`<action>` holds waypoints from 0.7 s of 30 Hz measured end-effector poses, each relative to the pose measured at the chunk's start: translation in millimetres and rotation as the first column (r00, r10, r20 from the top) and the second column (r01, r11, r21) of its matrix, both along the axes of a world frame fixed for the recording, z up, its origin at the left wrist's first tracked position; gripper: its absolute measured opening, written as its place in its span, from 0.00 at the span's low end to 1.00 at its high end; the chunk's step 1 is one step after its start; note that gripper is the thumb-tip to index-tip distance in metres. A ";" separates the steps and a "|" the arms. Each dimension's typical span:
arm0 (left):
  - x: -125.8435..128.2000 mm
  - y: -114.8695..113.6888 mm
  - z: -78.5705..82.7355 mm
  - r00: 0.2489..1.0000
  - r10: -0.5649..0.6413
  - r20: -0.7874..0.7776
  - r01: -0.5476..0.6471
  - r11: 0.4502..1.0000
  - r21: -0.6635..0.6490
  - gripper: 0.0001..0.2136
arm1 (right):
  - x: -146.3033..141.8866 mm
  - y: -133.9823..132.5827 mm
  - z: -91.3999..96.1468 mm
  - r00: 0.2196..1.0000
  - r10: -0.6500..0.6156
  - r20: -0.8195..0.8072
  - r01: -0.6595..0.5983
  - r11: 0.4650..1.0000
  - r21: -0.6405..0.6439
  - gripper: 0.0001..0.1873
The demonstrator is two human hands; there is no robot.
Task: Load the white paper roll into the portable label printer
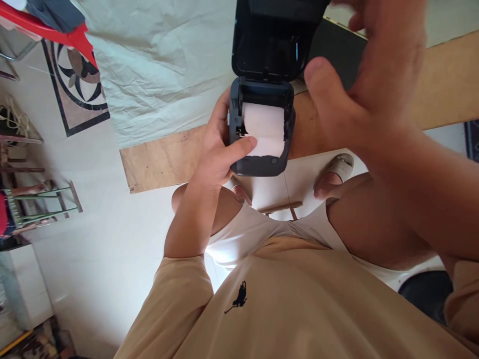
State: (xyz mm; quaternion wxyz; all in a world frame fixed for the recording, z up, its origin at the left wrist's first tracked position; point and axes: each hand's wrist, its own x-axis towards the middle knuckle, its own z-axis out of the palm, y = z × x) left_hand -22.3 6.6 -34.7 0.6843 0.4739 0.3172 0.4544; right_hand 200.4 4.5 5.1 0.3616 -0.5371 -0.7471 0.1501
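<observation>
A small black label printer (258, 167) is held above the table edge in my left hand (219, 152), fingers wrapped around its side. Its hinged lid (271, 47) stands wide open, tipped away from me. Inside the compartment sits a roll of white paper (265, 124), and my left thumb rests on it. My right hand (368, 94) is raised to the right of the lid, its thumb stretched out and apart from the palm. Motion blurs that hand, and some of its fingers run past the top of the picture.
A pale cloth (164, 65) covers much of the wooden table (160, 162). Behind my right hand lies a dark flat object (337, 52). Red plastic (71, 35) shows at the upper left. Stools (45, 199) stand on the tiled floor at left, with part of another person there.
</observation>
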 end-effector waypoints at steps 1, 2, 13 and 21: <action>0.1 -0.2 0.5 1.000 0.009 0.004 -0.009 1.000 -0.004 0.26 | 0.5 2.0 -1.5 0.998 0.012 -0.059 -0.011 1.000 0.019 0.31; 0.1 -0.4 1.3 1.000 0.017 0.002 -0.017 1.000 -0.007 0.25 | 0.9 3.3 -1.9 0.992 0.029 -0.126 -0.024 0.999 0.040 0.29; 8.0 -10.0 24.2 0.996 0.055 -0.064 -0.062 0.992 -0.111 0.11 | -10.5 -0.6 8.8 0.963 0.205 0.175 -0.137 0.932 -0.335 0.35; 7.7 -3.9 19.9 0.995 0.060 -0.074 -0.072 0.982 -0.176 0.13 | -19.0 1.6 14.9 0.966 0.150 0.212 -0.033 0.879 -0.475 0.31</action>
